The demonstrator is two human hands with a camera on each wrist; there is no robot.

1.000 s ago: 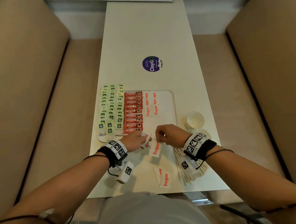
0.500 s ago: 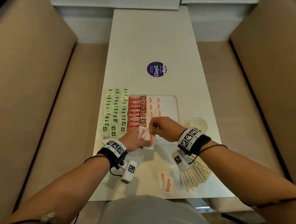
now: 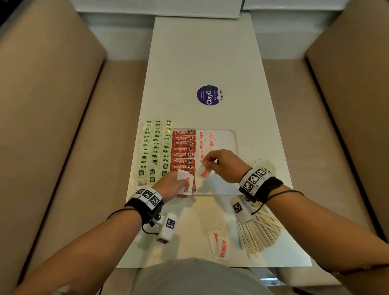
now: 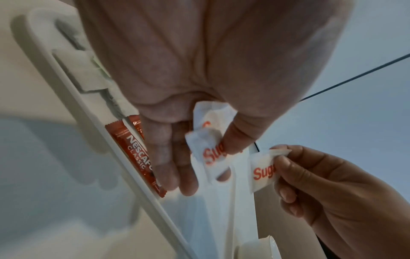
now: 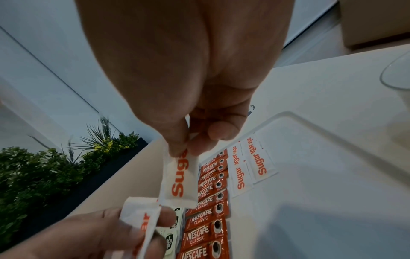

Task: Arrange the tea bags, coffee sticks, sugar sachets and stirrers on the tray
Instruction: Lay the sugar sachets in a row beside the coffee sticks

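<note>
The right hand (image 3: pixel 226 166) pinches one white sugar sachet (image 3: pixel 204 170) by its upper end between thumb and fingertips, so that the packet hangs tilted above the near half of the tray (image 3: pixel 233 135); the right wrist view shows the red word "Sugar" running down its face. Just beside it, the left hand (image 3: pixel 170 185) holds a small bunch of sugar sachets (image 3: pixel 186 183), thumb pressed on top and fingers curled beneath, over the tray's near left part. The two hands are close together, but their packets do not clearly touch. On the tray, a column of red coffee sticks (image 3: pixel 183 149) lies side by side along the left part, and to their right a few sugar sachets already laid down (image 3: pixel 205 140) sit in overlapping rows toward the far end; the tray's right part shows bare white. Left of the coffee sticks, green tea bags (image 3: pixel 155 151) stand in three overlapping columns; whether they lie inside the tray's rim cannot be told from the head view. On the white table (image 3: pixel 204 56) near the person, two loose sugar sachets (image 3: pixel 220 244) lie by a fanned heap of wooden stirrers (image 3: pixel 260 233), partly under the right wrist. A paper cup (image 3: pixel 265 165) stands right of the tray, behind that wrist. A round purple sticker (image 3: pixel 209 95) marks the table further off.
</note>
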